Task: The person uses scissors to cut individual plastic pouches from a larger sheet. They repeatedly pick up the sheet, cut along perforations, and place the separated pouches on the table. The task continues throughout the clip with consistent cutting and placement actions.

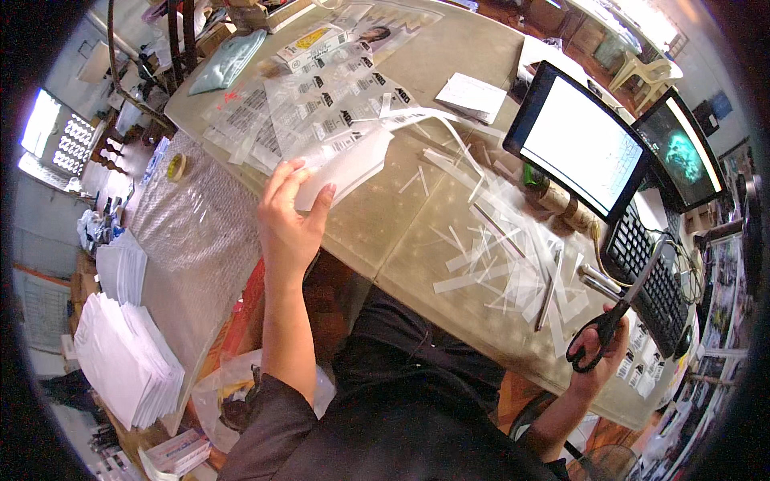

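Worktop point(449, 72) beige, strewn with cut white strips point(505, 256) near right edge. Monitor point(579, 140) upright beyond strips. Bubble wrap point(196, 224) spread left of left hand. Left hand point(290, 220), grip closed on white sheet point(345, 164), lifted above worktop. Right hand point(600, 349), grip closed through handles of black scissors point(622, 309), blades pointing toward keyboard point(654, 276).

A white paper sheet point(346, 164) is tilting above the table's left; black-handled scissors point(622, 309) are pointing up at the near right.
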`<state>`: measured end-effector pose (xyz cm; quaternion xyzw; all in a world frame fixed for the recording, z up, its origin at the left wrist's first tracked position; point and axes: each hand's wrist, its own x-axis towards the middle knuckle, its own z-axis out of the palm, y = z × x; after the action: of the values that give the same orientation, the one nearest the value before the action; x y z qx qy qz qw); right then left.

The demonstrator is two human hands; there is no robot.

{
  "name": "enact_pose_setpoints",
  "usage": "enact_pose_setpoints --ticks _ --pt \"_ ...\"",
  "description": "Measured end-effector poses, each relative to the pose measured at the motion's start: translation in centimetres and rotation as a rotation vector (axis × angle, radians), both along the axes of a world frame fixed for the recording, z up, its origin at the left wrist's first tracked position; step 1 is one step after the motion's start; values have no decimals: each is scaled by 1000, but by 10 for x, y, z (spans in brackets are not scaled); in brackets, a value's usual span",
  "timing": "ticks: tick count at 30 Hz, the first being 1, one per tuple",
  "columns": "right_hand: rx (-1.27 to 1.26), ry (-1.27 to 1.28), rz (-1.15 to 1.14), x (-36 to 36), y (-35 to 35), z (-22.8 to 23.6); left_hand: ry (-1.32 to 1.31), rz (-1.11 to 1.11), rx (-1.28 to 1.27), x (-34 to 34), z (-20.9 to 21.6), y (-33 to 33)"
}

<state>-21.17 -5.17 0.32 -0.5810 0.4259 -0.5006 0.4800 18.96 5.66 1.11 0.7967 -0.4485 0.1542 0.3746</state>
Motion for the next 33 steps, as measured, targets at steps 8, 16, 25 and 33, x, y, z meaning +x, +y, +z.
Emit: enact_pose_setpoints --ticks 8,16,25,33 --pt "59 57 -6 -13 13 -12 156 -173 145 -40 6 3" --pt "65 88 -32 -1 12 -4 19 -299 221 -65 34 18" --pt "67 54 -6 -8 16 -11 151 -46 112 -43 -32 26" --pt "20 23 -74 -1 12 -3 19 65 148 -37 -50 32"
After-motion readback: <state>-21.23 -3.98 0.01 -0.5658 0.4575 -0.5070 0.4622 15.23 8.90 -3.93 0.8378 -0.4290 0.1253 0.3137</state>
